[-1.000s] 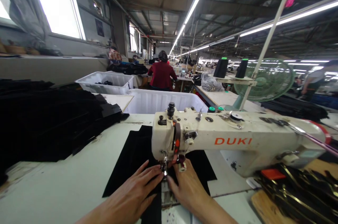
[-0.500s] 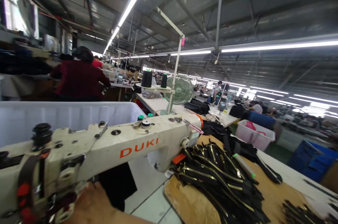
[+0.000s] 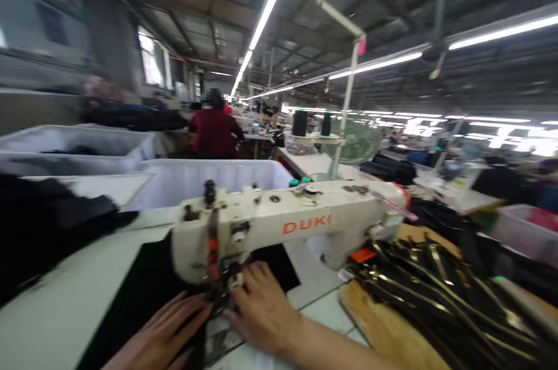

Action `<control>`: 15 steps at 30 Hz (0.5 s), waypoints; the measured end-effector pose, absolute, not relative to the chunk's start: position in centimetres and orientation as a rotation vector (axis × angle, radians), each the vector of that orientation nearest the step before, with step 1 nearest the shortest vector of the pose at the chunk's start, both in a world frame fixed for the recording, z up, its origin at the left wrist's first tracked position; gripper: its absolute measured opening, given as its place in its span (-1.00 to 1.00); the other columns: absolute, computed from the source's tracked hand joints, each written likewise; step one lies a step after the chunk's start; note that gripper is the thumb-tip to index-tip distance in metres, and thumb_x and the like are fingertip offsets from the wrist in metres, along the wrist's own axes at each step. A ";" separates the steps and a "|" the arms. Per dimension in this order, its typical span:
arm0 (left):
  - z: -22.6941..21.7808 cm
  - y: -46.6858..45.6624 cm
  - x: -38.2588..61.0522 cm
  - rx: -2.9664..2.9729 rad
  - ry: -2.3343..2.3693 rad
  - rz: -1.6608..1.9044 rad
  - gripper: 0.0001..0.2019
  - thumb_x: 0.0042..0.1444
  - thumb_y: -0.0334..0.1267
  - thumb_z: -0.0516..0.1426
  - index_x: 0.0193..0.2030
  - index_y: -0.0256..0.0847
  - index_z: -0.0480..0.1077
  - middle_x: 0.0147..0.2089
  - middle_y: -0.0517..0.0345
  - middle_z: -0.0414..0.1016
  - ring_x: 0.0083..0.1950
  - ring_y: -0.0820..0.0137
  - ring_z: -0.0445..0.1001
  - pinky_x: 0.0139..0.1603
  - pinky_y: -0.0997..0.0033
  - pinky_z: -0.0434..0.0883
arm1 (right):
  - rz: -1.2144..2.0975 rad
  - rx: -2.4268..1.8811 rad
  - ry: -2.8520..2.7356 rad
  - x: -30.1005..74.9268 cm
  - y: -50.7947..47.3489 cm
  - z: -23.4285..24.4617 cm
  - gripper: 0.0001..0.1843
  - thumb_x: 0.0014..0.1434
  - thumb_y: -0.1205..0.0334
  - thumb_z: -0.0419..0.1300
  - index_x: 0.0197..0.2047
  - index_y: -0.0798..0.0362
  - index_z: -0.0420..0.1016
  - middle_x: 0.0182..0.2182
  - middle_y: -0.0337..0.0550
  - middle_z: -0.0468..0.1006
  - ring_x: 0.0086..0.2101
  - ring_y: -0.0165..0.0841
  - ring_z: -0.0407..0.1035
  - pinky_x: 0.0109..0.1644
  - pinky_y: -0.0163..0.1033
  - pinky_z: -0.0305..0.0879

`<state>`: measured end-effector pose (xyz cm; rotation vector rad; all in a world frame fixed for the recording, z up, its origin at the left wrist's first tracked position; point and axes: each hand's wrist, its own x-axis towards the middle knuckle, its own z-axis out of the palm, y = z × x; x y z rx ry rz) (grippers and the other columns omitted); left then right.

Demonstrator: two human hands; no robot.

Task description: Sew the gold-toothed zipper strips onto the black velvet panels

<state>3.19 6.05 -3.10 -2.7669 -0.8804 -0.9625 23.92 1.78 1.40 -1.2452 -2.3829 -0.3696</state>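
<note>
black fabric (image 3: 148,288) lies flat on the pale table (image 3: 61,306) under the sewing machine (image 3: 288,224). left hand (image 3: 163,335) and right hand (image 3: 261,312) rest open on it. fluorescent tubes (image 3: 265,9) light the blurred factory hall.

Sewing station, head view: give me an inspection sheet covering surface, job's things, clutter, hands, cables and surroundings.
Surface: pale sewing table, worn.
Job's things: black fabric lies under the head of the cream DUKI sewing machine.
Clutter: heap of dark fabric at left; zippers piled on a wooden board at right.
Hands: left hand flat on the fabric; right hand beside the presser foot, holding nothing.
Cables: nothing seen.
Surroundings: white bins, green fan, a person in red ahead.
</note>
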 end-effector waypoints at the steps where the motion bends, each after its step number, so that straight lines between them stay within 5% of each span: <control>1: -2.3 5.1 1.1 -2.816 -0.774 -0.853 -0.54 0.20 -0.33 0.09 0.23 0.08 0.42 0.19 0.21 0.52 0.13 0.25 0.53 0.17 0.34 0.44 | -0.324 -1.145 -2.394 24.2 1.5 1.1 -0.73 0.29 0.18 0.24 0.04 0.05 0.42 -0.06 -0.03 0.55 -0.01 -0.13 0.39 0.13 0.03 0.31; 3: -0.8 3.8 -1.1 -2.905 -0.781 -0.707 -0.45 0.16 -0.46 0.08 0.30 -0.08 0.35 0.26 0.10 0.45 0.24 0.24 0.43 0.31 0.21 0.32 | -0.240 -1.005 -2.386 24.4 1.7 0.3 -0.88 0.31 0.36 0.19 -0.09 0.02 0.46 -0.20 -0.13 0.58 -0.10 -0.22 0.43 0.15 -0.02 0.27; 6: 0.5 3.4 -0.9 -2.995 -0.840 -0.567 -0.42 0.16 -0.48 0.12 0.33 -0.11 0.31 0.28 0.07 0.42 0.31 0.25 0.36 0.35 0.14 0.23 | -0.172 -0.935 -2.337 24.0 2.1 -0.7 -0.83 0.27 0.47 0.19 -0.13 0.03 0.48 -0.19 -0.12 0.58 -0.12 -0.22 0.44 0.13 -0.02 0.27; 15: 0.8 3.3 -0.8 -3.037 -0.863 -0.380 -0.42 0.19 -0.50 0.12 0.36 -0.17 0.28 0.35 0.01 0.33 0.37 0.21 0.26 0.35 0.09 0.20 | -0.148 -1.007 -2.381 23.7 2.5 -1.6 -0.61 0.29 0.47 0.16 0.14 -0.01 0.44 -0.06 -0.11 0.58 -0.01 -0.14 0.44 0.16 0.06 0.30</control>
